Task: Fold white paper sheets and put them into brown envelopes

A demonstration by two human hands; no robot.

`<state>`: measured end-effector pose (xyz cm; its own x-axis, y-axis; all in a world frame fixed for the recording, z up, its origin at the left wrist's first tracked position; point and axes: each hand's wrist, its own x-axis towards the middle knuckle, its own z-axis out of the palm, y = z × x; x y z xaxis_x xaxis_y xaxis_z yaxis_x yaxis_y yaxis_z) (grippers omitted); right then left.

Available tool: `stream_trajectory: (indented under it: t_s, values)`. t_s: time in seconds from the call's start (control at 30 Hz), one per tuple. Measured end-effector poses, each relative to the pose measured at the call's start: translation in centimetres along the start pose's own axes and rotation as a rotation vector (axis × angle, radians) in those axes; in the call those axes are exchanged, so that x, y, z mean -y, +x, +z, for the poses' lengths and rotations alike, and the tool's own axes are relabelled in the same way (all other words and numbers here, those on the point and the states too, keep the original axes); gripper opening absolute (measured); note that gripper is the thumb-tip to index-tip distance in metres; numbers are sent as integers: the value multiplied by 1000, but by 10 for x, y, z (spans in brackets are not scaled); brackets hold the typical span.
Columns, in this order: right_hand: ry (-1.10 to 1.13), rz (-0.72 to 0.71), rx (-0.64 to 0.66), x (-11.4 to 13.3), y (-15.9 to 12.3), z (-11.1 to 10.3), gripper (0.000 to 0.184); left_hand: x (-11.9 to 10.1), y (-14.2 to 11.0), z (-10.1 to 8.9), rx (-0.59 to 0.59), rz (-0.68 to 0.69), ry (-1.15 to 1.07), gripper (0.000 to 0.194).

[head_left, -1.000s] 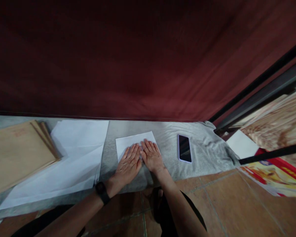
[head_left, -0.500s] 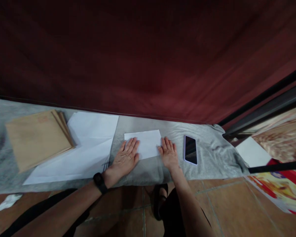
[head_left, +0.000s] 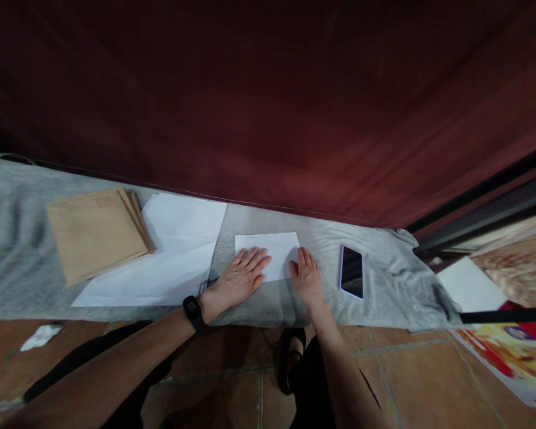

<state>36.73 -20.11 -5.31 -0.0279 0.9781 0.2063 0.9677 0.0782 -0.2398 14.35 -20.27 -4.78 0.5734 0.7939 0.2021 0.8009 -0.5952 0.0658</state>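
Note:
A small white sheet of paper [head_left: 277, 253], which looks folded, lies flat on the grey cloth [head_left: 259, 310] in front of me. My left hand [head_left: 243, 274] rests palm down over its lower left part, fingers spread. At the paper's right edge lies my right hand [head_left: 307, 275], palm down with the fingers stretched out and the thumb apart. Neither hand grips anything. To the right of my right hand sits a phone [head_left: 352, 272] with a dark screen and a pale purple case.
Brown envelopes [head_left: 98, 235] lie stacked at the left, partly over larger white sheets [head_left: 178, 262]. A dark red fabric wall [head_left: 268, 131] rises behind the cloth. Dark metal bars [head_left: 486, 208] stand at the right, near a red and yellow package [head_left: 513, 351]. Crumpled white tissue [head_left: 41, 336] lies on the tiled floor.
My left hand has slid right, further onto the paper. My right hand stays at the right edge. The whole view has shifted slightly, with the envelopes and phone appearing further right.

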Motion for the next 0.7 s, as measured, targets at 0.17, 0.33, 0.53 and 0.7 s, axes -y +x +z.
stream_trajectory:
  t_s: [0.17, 0.33, 0.53, 0.7]
  values:
    - [55, 170, -1, -9, 8, -9, 38, 0, -1, 0, 1, 14, 12, 50]
    - [152, 268, 55, -18, 11, -7, 28, -1, 0, -2, 21, 21, 9, 50]
    - [358, 258, 159, -32, 9, 0, 24, -5, -1, -8, 52, -1, -23, 52]
    - [362, 259, 167, -35, 0, -4, 28, -14, -1, -9, 39, -45, -37, 54]
